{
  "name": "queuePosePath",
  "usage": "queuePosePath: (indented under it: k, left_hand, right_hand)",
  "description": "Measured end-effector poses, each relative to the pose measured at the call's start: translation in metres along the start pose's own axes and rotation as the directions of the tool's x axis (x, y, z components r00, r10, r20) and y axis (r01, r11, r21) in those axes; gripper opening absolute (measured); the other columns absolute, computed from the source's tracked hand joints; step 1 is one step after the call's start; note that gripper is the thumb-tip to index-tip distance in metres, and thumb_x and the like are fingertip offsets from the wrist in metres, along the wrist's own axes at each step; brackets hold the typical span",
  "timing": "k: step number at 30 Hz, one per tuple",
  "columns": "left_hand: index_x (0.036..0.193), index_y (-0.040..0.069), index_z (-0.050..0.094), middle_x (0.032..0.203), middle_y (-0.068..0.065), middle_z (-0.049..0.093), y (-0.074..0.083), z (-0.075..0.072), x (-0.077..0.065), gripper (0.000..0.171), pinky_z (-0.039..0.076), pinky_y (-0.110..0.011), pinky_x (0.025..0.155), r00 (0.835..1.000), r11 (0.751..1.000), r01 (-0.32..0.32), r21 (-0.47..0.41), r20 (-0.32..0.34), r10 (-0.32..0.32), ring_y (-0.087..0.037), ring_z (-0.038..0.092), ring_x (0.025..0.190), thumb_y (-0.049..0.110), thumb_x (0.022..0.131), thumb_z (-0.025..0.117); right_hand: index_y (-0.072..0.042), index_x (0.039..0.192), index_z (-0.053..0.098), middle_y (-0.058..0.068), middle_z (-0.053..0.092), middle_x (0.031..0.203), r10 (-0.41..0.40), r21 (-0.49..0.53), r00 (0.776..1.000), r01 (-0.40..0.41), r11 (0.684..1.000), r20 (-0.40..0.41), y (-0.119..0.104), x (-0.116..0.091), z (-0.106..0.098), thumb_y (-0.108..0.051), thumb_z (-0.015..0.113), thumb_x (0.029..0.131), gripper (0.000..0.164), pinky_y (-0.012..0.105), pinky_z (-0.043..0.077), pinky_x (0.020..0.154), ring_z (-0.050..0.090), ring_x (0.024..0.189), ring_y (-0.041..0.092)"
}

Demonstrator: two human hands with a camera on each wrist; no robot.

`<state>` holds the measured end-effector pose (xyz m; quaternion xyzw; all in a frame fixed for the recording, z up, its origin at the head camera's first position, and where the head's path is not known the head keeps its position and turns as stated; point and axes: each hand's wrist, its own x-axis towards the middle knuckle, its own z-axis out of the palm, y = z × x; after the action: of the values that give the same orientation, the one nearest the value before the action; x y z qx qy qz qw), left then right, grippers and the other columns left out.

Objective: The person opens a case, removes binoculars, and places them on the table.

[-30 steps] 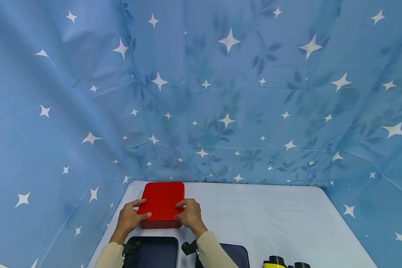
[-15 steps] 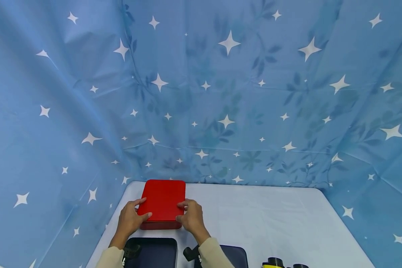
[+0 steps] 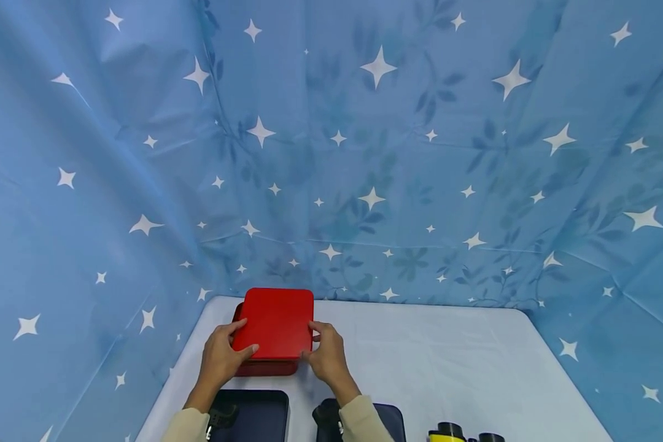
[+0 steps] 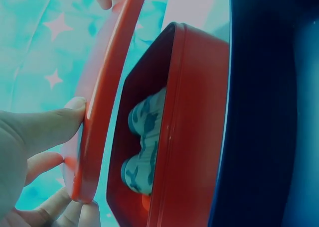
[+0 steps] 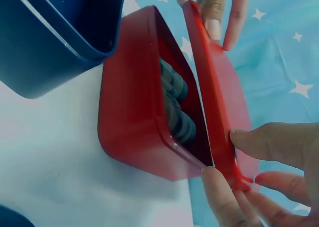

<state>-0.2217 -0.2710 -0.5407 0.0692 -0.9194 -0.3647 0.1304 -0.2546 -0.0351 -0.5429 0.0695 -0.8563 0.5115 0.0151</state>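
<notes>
L hand (image 3: 218,354) & R hand (image 3: 329,354), fingers part-curled, grip flat red squarish lid (image 3: 276,322) by opp. sides, just above/slightly R of open red box (image 3: 267,368).

A small curtained-off recording booth, by the look of it; the surroundings beyond are hidden, so whether it stands in a home, a lab or an office cannot be told. In the head view, blue curtain (image 3: 376,147) printed with white four-pointed stars and shadowy leaf sprays hangs from nine o'clock through twelve to three, creased and slightly shiny, forming walls to the left, ahead and to the right. From four round to seven o'clock spreads a white tabletop (image 3: 420,356) with rounded far corners, its far edge close against the curtain. Black cameras (image 3: 224,415) worn on a person's wrists, at six and seven o'clock, suggest a recording setup.
</notes>
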Motion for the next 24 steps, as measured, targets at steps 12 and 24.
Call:
queuePosePath:
  k: [12, 24]
  left_hand:
    - [0.139, 0.012, 0.059, 0.127, -0.016, 0.059, 0.016, 0.017, -0.004, 0.073, 0.057, -0.045, 0.082, 1.000, 1.000, -0.029, -0.004, -0.010, 0.029, -0.028, 0.057, 0.102, 0.028, 0.074, 0.089]
    - [0.138, 0.013, 0.060, 0.135, -0.015, 0.058, 0.034, 0.036, -0.010, 0.075, 0.059, -0.043, 0.080, 0.997, 0.997, -0.071, 0.001, -0.042, 0.071, -0.029, 0.059, 0.106, 0.028, 0.072, 0.090]
  right_hand:
    - [-0.005, 0.137, 0.059, 0.013, 0.059, 0.129, 0.043, 0.016, 0.999, -0.043, 0.999, -0.021, 0.009, -0.005, -0.022, 0.000, 0.086, 0.071, 0.072, 0.032, 0.061, 0.067, 0.063, 0.106, 0.030]
    - [-0.006, 0.136, 0.060, 0.011, 0.059, 0.132, 0.026, 0.023, 0.998, -0.024, 0.999, -0.063, 0.023, -0.015, -0.043, 0.000, 0.086, 0.071, 0.070, 0.029, 0.060, 0.068, 0.064, 0.105, 0.026]
